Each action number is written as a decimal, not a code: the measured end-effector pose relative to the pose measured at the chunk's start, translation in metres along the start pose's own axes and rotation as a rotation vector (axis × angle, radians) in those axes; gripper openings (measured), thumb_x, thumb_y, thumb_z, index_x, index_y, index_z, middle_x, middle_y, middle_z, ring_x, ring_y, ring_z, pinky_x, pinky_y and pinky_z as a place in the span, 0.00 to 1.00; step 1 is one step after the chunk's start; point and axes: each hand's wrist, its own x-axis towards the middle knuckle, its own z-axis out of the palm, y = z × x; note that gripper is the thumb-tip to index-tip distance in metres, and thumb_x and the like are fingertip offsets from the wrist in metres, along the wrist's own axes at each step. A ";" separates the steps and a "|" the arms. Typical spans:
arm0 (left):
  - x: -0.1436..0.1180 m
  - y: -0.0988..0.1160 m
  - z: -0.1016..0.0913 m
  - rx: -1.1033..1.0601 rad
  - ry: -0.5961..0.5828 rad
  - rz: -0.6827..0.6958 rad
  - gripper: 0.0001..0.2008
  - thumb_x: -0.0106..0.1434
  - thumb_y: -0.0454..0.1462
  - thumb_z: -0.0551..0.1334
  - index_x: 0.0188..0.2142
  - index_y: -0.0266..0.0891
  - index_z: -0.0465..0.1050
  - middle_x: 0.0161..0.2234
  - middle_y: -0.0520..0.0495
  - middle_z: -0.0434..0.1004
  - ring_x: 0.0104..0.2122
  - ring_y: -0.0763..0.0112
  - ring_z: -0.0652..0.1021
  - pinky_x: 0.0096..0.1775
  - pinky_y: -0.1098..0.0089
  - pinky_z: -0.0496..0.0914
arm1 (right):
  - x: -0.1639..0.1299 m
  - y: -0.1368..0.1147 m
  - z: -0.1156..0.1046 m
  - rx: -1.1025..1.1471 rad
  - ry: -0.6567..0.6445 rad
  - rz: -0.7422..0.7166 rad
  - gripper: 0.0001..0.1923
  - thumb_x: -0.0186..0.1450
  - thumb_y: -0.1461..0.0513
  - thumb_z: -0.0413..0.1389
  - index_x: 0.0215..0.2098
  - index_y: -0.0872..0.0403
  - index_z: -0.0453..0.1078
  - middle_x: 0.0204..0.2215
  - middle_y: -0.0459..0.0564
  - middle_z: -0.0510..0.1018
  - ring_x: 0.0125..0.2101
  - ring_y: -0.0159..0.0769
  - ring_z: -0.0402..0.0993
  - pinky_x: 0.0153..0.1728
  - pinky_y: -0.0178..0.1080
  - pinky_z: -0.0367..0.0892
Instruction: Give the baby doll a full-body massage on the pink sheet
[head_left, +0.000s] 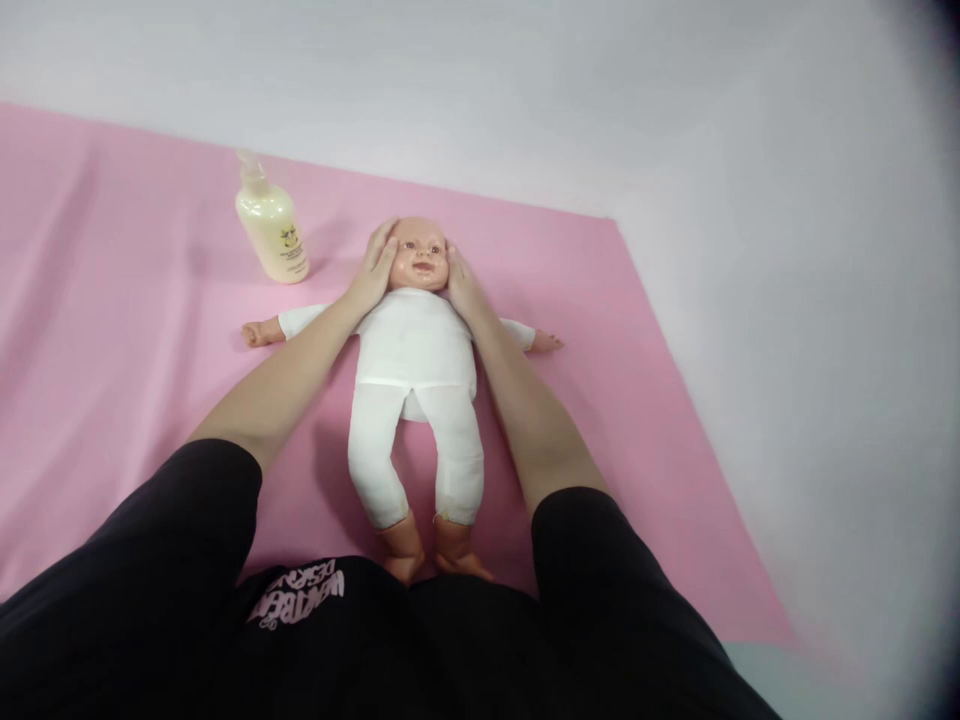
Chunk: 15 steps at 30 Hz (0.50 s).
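Observation:
A baby doll in a white top and white trousers lies on its back, arms spread to both sides and feet toward me. My left hand rests along the left side of its bald head, fingers stretched upward and the thumb by the cheek. Against the other side of the head lies my right hand, also with outstretched fingers, partly hidden behind the head. Both palms touch the head, one on each side, without closing around it. A pump bottle of pale yellow liquid stands upright to the left of the doll's head.
Under the doll spreads a pink cloth with soft creases on its left side. Its right edge runs diagonally down over a whitish surface. My black sleeves and shirt fill the lower part of the view, close to the doll's feet.

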 end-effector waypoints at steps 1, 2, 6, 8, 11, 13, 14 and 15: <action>0.000 -0.002 0.000 0.001 0.021 -0.019 0.44 0.69 0.71 0.49 0.69 0.45 0.64 0.73 0.38 0.63 0.75 0.54 0.60 0.76 0.54 0.51 | 0.000 0.002 0.000 -0.003 0.031 0.003 0.47 0.69 0.28 0.37 0.68 0.48 0.66 0.70 0.50 0.71 0.72 0.43 0.63 0.77 0.52 0.52; 0.000 -0.004 0.000 0.005 0.046 -0.030 0.45 0.68 0.72 0.48 0.68 0.44 0.66 0.72 0.38 0.65 0.74 0.54 0.62 0.76 0.54 0.52 | 0.000 0.004 -0.001 -0.007 0.053 0.003 0.46 0.68 0.28 0.39 0.65 0.49 0.68 0.67 0.52 0.74 0.70 0.45 0.66 0.76 0.52 0.55; -0.001 -0.003 0.000 0.025 0.110 0.011 0.42 0.69 0.71 0.48 0.64 0.46 0.69 0.67 0.39 0.72 0.70 0.55 0.69 0.74 0.55 0.57 | -0.002 0.003 -0.002 -0.029 0.087 -0.020 0.42 0.70 0.30 0.41 0.63 0.50 0.69 0.65 0.54 0.76 0.68 0.45 0.69 0.74 0.51 0.59; -0.003 -0.002 0.000 0.023 0.096 0.032 0.40 0.69 0.71 0.50 0.64 0.47 0.70 0.66 0.40 0.73 0.69 0.54 0.70 0.74 0.54 0.58 | -0.004 -0.001 0.000 -0.021 0.104 -0.022 0.43 0.71 0.32 0.40 0.66 0.52 0.66 0.68 0.55 0.73 0.70 0.43 0.66 0.75 0.47 0.58; -0.003 -0.001 0.000 0.031 0.019 0.042 0.45 0.65 0.72 0.56 0.68 0.44 0.66 0.70 0.36 0.67 0.72 0.50 0.66 0.74 0.52 0.56 | -0.007 -0.008 0.001 -0.002 0.091 -0.016 0.45 0.72 0.34 0.41 0.72 0.56 0.58 0.73 0.57 0.65 0.75 0.41 0.59 0.76 0.45 0.54; -0.003 0.000 0.000 0.054 -0.046 0.036 0.52 0.61 0.73 0.59 0.71 0.43 0.63 0.74 0.34 0.59 0.75 0.45 0.60 0.75 0.51 0.52 | -0.010 -0.012 0.001 -0.007 0.043 -0.013 0.48 0.71 0.33 0.46 0.76 0.55 0.50 0.76 0.56 0.58 0.77 0.42 0.52 0.78 0.46 0.50; -0.003 0.000 0.000 0.064 -0.074 0.028 0.54 0.59 0.74 0.61 0.72 0.42 0.61 0.76 0.33 0.56 0.76 0.43 0.57 0.76 0.50 0.50 | -0.012 -0.014 0.001 -0.012 0.016 -0.011 0.52 0.69 0.33 0.51 0.77 0.53 0.47 0.78 0.55 0.55 0.78 0.43 0.50 0.78 0.47 0.48; -0.003 0.002 0.000 0.069 -0.094 0.020 0.57 0.57 0.74 0.62 0.73 0.42 0.60 0.76 0.32 0.53 0.76 0.42 0.54 0.76 0.49 0.48 | -0.014 -0.015 0.000 -0.014 -0.010 -0.010 0.56 0.65 0.32 0.55 0.78 0.51 0.43 0.78 0.53 0.52 0.78 0.44 0.48 0.78 0.48 0.48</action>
